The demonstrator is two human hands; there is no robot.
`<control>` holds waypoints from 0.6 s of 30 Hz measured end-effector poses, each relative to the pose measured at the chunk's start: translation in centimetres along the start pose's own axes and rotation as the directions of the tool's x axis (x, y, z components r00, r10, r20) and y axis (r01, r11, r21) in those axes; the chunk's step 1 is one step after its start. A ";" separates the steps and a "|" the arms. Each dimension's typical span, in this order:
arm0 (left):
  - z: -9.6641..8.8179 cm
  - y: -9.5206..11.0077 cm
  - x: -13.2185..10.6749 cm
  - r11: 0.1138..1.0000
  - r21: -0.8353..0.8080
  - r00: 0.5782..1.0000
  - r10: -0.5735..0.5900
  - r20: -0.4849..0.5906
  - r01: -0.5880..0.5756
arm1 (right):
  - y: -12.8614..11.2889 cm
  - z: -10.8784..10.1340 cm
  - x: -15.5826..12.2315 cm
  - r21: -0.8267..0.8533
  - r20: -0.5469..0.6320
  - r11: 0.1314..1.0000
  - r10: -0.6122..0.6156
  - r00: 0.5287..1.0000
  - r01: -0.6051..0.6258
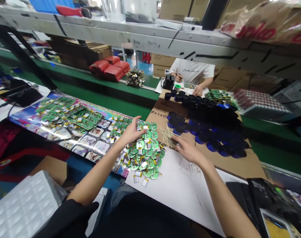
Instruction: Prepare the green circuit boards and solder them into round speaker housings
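My left hand (132, 133) is over the left edge of a heap of round green circuit boards (143, 155) with small silver battery cells attached. Its thumb and index finger are spread apart, and I see nothing held between them. My right hand (189, 151) lies low at the edge of the cardboard sheet, fingers stretched toward a small pile of thin pale strips (166, 137). The fingertips are at the pile's right side; whether they touch it is unclear. A few loose battery cells (145, 182) lie at the near edge of the heap.
Many dark round pieces with blue sides (202, 124) cover the cardboard sheet (156, 110). More green boards (71, 112) lie at left. A grey shelf beam (140, 36) crosses above. Opposite, a person in a white shirt (193, 71) works. Red packages (110, 67) stand behind.
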State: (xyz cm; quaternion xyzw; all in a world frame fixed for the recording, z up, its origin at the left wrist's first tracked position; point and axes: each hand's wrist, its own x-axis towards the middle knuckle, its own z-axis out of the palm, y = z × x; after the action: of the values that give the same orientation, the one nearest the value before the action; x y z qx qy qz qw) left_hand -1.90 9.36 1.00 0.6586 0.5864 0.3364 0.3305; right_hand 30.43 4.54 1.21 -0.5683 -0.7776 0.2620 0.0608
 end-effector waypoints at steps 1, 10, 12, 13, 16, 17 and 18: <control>0.1 -0.2 -0.1 0.999 0.029 1.000 0.029 0.008 -0.029 | 0.1 0.3 0.0 -0.019 0.003 1.000 0.002 1.000 -0.002; -5.7 -1.8 1.1 0.957 0.290 1.000 -0.011 -0.018 0.015 | 0.5 0.0 -1.6 0.043 -0.071 0.992 0.125 0.990 -0.123; -7.7 -3.4 1.8 0.934 0.329 0.991 -0.128 -0.050 0.137 | 1.0 0.3 -2.3 0.168 -0.123 0.977 0.150 0.981 -0.129; -8.5 -4.3 2.0 0.915 0.352 0.980 -0.187 -0.068 0.199 | 1.2 0.7 -2.7 0.246 -0.124 0.958 0.183 0.975 -0.149; -9.5 -6.8 2.1 0.829 0.419 0.929 -0.341 -0.146 0.371 | 1.3 2.2 -4.0 0.508 -0.083 0.841 0.265 0.961 -0.188; -9.5 -7.4 2.1 0.803 0.430 0.911 -0.376 -0.169 0.412 | 1.2 2.7 -4.4 0.584 -0.075 0.792 0.272 0.959 -0.179; -9.3 -7.9 2.1 0.784 0.434 0.895 -0.404 -0.186 0.444 | 0.9 3.2 -4.8 0.643 -0.070 0.747 0.274 0.959 -0.167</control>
State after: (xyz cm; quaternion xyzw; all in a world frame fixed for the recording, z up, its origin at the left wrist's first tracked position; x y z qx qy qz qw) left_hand -13.78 12.57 -0.25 0.5549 0.7957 0.1297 0.2052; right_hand 31.58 -0.72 -1.00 -0.6219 -0.5642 0.4663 0.2785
